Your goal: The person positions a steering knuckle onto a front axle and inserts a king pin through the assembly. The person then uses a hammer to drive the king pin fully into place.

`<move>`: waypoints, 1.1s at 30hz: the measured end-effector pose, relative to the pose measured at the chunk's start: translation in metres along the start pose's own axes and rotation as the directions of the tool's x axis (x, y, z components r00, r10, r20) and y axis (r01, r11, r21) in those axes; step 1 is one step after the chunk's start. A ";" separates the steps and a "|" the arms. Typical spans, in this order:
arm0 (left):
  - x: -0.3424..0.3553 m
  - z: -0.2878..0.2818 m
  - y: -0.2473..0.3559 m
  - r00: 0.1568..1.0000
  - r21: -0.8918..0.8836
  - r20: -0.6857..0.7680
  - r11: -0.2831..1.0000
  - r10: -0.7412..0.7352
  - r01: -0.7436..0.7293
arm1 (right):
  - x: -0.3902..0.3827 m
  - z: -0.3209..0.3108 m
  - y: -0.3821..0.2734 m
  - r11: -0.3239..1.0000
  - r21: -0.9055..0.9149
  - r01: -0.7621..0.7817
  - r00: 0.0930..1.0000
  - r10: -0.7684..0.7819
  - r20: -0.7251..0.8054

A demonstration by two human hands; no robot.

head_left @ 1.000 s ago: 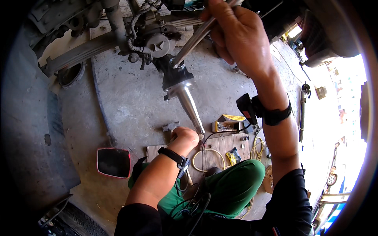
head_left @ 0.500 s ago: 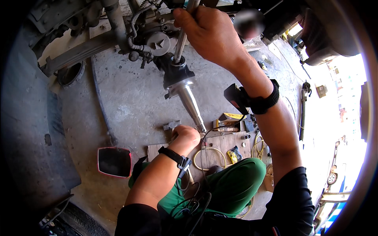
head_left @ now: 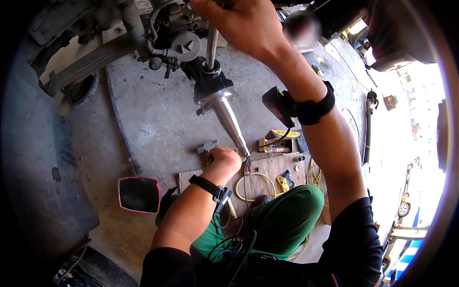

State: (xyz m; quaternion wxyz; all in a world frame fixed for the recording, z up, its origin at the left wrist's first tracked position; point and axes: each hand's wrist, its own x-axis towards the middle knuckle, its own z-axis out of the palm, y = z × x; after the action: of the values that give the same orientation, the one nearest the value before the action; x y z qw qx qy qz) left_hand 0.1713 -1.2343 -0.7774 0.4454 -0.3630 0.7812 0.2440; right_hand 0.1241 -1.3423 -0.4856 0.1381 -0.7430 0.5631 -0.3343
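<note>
My right hand (head_left: 239,24) grips a long metal bar (head_left: 211,48) that stands in the opening of a black steering knuckle (head_left: 203,81) on the vehicle's axle. From the knuckle's flange a shiny tapered spindle (head_left: 227,119) points down toward me. My left hand (head_left: 222,158) is curled beside the spindle's lower end, its fingers mostly hidden and what they hold unclear. A hammer head (head_left: 204,147) lies just beyond that hand, with part of a wooden handle (head_left: 232,209) showing below.
A wooden board (head_left: 262,167) holds a yellow hose, a small bag and small metal parts, near an open box (head_left: 275,146). A red-rimmed black container (head_left: 138,194) sits left. Vehicle parts surround the top and left; a blurred round shape, possibly someone, appears upper right. A tire shows lower left.
My right hand and forearm have swung left with the bar, which now stands more upright. My left hand has stayed by the spindle's end, shifting slightly.
</note>
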 end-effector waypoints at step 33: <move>0.003 -0.005 -0.030 0.999 -0.369 0.028 0.928 -0.035 0.043 | 0.025 0.015 -0.005 0.420 0.907 -0.044 0.988 0.154 -0.024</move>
State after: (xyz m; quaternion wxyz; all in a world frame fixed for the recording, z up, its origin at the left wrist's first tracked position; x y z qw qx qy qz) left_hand 0.1915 -1.2578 -0.7787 0.3820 -0.4531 0.7092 0.3817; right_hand 0.1415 -1.3661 -0.4855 0.5046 -0.5006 0.3454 -0.6127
